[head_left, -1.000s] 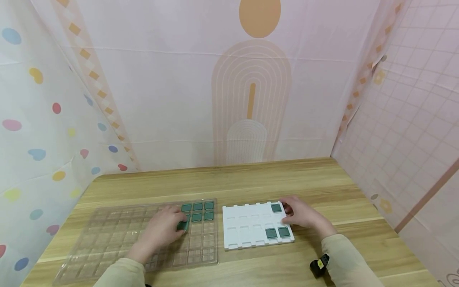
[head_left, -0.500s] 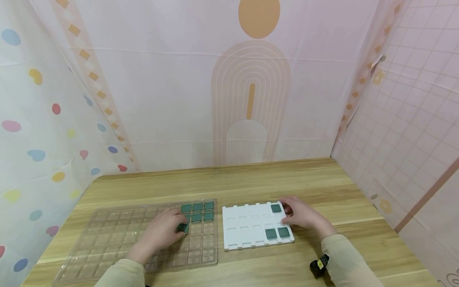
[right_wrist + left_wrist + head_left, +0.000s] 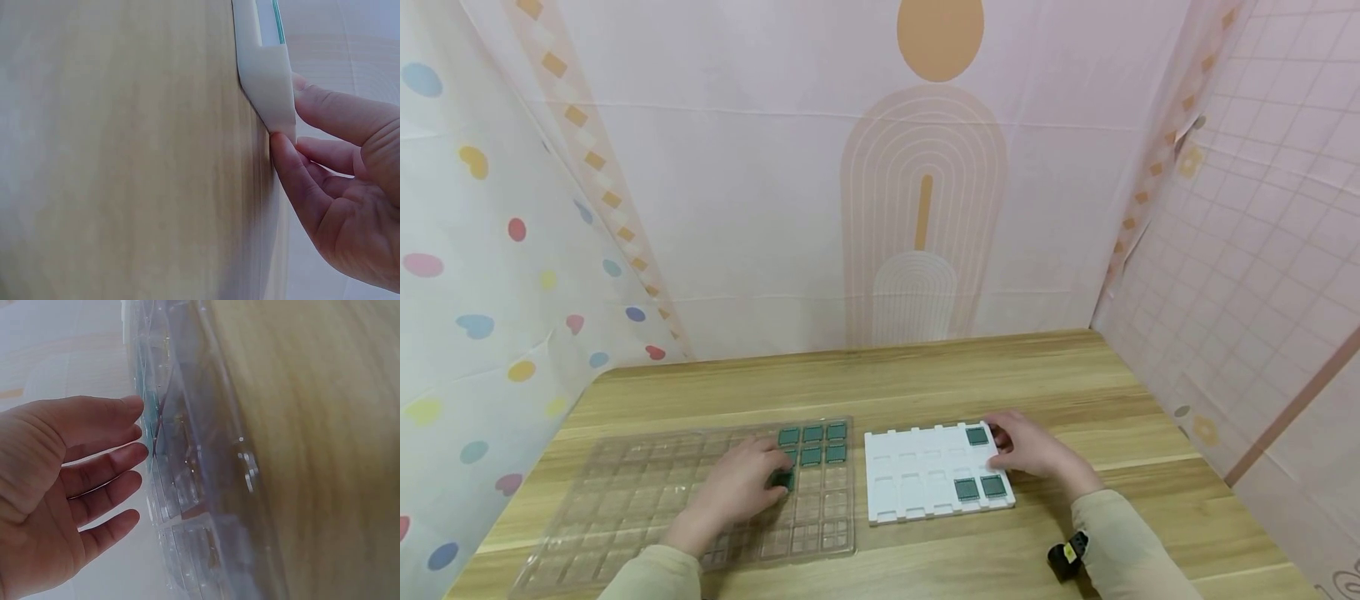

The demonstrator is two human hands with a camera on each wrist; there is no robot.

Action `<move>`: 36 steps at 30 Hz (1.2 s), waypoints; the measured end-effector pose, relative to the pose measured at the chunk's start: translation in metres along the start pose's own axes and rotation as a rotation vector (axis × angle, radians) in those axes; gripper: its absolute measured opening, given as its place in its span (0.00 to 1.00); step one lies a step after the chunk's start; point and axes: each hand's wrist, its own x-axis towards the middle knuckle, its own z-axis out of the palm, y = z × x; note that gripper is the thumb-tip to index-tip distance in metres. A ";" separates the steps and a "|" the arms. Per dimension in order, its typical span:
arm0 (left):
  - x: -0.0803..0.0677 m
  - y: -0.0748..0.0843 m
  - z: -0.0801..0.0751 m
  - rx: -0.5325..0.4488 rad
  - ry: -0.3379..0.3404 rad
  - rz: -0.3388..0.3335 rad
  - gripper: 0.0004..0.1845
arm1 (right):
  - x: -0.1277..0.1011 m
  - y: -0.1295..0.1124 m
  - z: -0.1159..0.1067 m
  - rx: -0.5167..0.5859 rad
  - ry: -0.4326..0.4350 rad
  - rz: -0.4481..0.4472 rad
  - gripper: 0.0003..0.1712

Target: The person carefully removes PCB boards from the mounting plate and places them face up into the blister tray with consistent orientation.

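Observation:
A clear plastic tray point(image 3: 625, 492) with many square pockets lies on the left of the wooden table point(image 3: 925, 375). Several green chips point(image 3: 812, 433) fill its far right pockets. My left hand point(image 3: 771, 467) lies over this tray, its fingertips on one green chip point(image 3: 783, 480). In the left wrist view the left hand point(image 3: 134, 462) has straight fingers point(image 3: 106, 469) against the clear tray point(image 3: 187, 462). A white tray point(image 3: 910, 475) to the right holds three green chips point(image 3: 977, 435). My right hand point(image 3: 1003, 442) rests at its right edge. The right wrist view shows fingers point(image 3: 337, 115) touching the white tray's corner point(image 3: 269, 87).
Patterned cloth walls close in the table on three sides. A small black device point(image 3: 1067, 557) sits at my right wrist near the table's front edge. Bare wood lies behind both trays.
My left hand's fingertips have slid slightly toward me on the clear tray, with the green chip under them. The right hand has stayed at the white tray's edge.

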 end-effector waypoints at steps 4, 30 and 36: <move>-0.002 0.001 -0.002 0.002 0.016 0.017 0.11 | 0.000 0.000 0.000 -0.002 0.000 -0.003 0.39; 0.000 0.029 -0.026 -0.038 0.129 0.093 0.09 | 0.000 -0.001 -0.001 -0.004 -0.004 -0.017 0.38; 0.003 0.039 -0.021 -0.042 0.195 0.139 0.14 | -0.001 -0.002 -0.001 0.004 -0.006 -0.006 0.38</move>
